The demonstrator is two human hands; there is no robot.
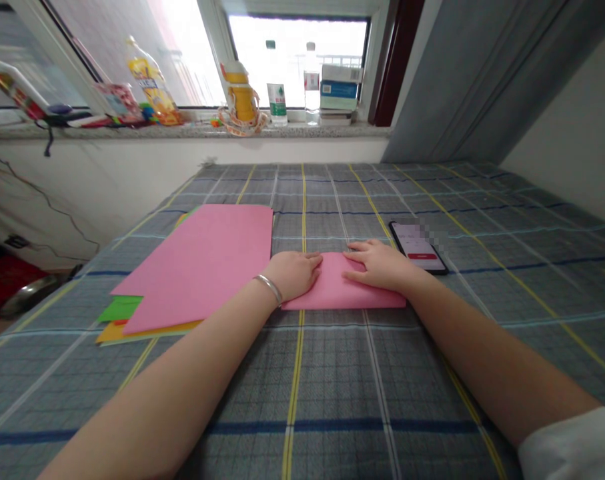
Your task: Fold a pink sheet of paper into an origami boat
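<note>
A small folded sheet of pink paper [332, 288] lies flat on the plaid bedspread [332, 380]. Across its left part rests my left hand [293, 273], palm down with fingers stretched toward the paper's far edge; a silver bangle [269, 289] circles that wrist. My right hand [379, 265] presses on the right part of the same paper, its fingers spread and pointing left. Neither hand is closed around anything. To the left lies a stack of larger coloured sheets with pink paper [207, 260] on top and green paper [121, 309] and orange paper [127, 331] showing below.
A phone [418, 248] with a lit screen lies just beyond my right hand. Along the windowsill [197, 130] stand a yellow drink bottle [152, 83], a yellow cup [241, 93], a white-and-green tube [277, 103], a clear bottle [311, 87] and boxes [339, 90]. A grey curtain [472, 80] hangs at right.
</note>
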